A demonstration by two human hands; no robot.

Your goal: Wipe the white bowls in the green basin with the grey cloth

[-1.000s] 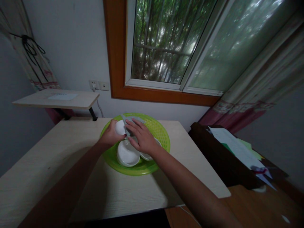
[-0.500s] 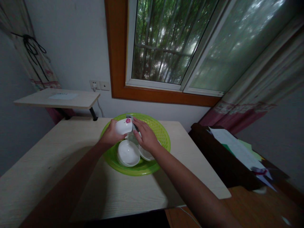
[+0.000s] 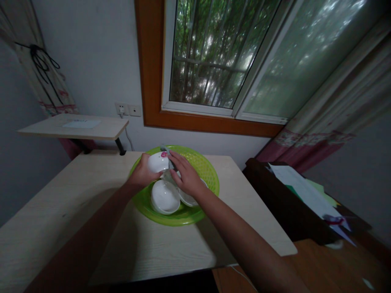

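A white bowl (image 3: 157, 163) with a pink flower on its side is tilted over the green plastic basket (image 3: 179, 220). My left hand (image 3: 142, 172) is closed on it, fingers behind and thumb along the lower edge. A grey cloth (image 3: 165, 149) lies against the bowl's right side, and part of it sticks up past the bowl. My right hand (image 3: 190, 176) presses this cloth to the bowl, hiding much of it. Below, another white bowl (image 3: 165, 197) sits upright in the basket. Beside it, a further white bowl (image 3: 188, 198) is partly covered by my right wrist.
The basket stands on a light wooden table (image 3: 165, 252) against the wall. A small raised shelf (image 3: 76, 127) with a paper on it is at the left. At the right is a dark cabinet (image 3: 275, 199) with papers on top.
My right hand and the grey cloth have shifted slightly left and up along the bowl. The bowl in my left hand has barely moved; the other bowls stay put.
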